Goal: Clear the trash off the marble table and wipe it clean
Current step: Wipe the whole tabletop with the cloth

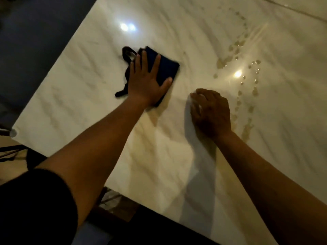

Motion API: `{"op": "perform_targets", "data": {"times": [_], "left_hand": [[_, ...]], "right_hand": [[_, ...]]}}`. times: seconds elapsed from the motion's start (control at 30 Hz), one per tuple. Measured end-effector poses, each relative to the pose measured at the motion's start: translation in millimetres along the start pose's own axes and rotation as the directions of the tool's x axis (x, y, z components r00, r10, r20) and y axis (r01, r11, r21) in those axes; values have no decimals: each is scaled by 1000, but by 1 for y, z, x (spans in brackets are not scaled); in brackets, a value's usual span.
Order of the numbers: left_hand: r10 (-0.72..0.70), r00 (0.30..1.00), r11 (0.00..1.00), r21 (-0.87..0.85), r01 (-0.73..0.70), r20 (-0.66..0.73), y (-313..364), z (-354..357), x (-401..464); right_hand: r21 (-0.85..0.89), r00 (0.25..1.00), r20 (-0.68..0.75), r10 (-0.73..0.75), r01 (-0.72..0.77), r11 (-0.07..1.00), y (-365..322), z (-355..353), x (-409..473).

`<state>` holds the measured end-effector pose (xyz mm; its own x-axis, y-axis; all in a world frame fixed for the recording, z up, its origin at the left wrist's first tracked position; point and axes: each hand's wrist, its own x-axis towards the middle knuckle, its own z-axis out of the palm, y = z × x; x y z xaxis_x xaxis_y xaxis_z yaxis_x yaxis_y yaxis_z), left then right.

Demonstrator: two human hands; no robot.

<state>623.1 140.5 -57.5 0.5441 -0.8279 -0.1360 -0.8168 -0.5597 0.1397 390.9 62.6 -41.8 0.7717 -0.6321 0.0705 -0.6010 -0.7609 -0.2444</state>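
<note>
My left hand (pixel 147 81) lies flat with spread fingers on a dark blue folded cloth (pixel 167 67) that has black straps (pixel 126 53), pressing it onto the white marble table (pixel 85 82). My right hand (pixel 210 113) is curled over a white tissue or cloth (pixel 190 124) and holds it against the tabletop. To the right of that hand, trails of brownish liquid drops (pixel 238 45) and a small puddle (pixel 247 129) lie on the marble.
The table's left edge runs diagonally beside a dark blue surface (pixel 35 32). The near edge runs diagonally across the bottom, with a dark floor area (pixel 145 227) below it. Ceiling lights glare off the marble (pixel 127 27).
</note>
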Motion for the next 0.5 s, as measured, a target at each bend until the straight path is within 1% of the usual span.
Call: {"op": "perform_targets", "data": {"times": [0.07, 0.13, 0.2, 0.27, 0.3, 0.37, 0.43, 0.5], "left_hand": [[148, 988, 989, 4, -148, -32, 8, 5, -28], [273, 962, 962, 30, -273, -9, 10, 8, -53], [331, 942, 941, 57, -334, 50, 7, 7, -54], [352, 934, 931, 76, -356, 60, 2, 1, -31], [343, 938, 935, 79, -346, 53, 0, -1, -13], [276, 961, 958, 71, -278, 37, -4, -7, 27], [178, 984, 982, 59, -179, 29, -6, -12, 69], [74, 997, 997, 22, -74, 35, -4, -20, 108]], "right_hand": [[38, 999, -26, 29, -28, 999, 6, -2, 21], [47, 999, -12, 37, -37, 998, 14, -8, 51], [-3, 998, 56, 14, -14, 1000, 21, -14, 82], [-44, 985, 172, 18, -10, 999, 25, -19, 108], [-52, 974, 224, 27, -15, 999, 26, -20, 118], [-59, 956, 291, 47, -31, 998, 28, -19, 128], [-64, 946, 314, 75, -57, 996, 26, -17, 126], [-101, 951, 299, 80, -52, 994, 22, -14, 120]]}}
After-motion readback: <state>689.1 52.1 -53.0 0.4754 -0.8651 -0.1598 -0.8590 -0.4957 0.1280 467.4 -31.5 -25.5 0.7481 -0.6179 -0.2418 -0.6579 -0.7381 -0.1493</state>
